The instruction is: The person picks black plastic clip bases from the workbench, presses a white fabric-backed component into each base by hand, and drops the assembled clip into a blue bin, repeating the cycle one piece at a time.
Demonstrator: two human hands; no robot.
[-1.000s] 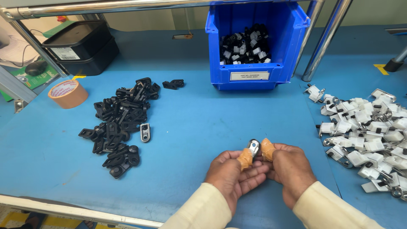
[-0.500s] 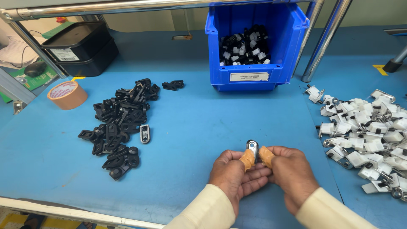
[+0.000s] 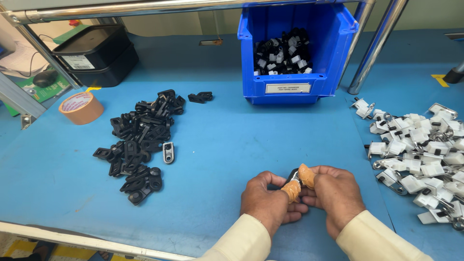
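Two hands are meeting low over a blue table point(image 3: 227, 145). The left hand point(image 3: 268, 203) and right hand point(image 3: 336, 195) are both pinching a small black-and-silver part point(image 3: 293, 176) between thumbs wearing orange finger covers (other fingers curled under). A pile of black parts point(image 3: 137, 140) is lying left, white clips point(image 3: 420, 154) right, a blue bin point(image 3: 295, 48) behind.

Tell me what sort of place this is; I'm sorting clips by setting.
Probably a factory assembly bench: a blue bin of small parts, a heap of black clips, and white parts piled on a blue table.
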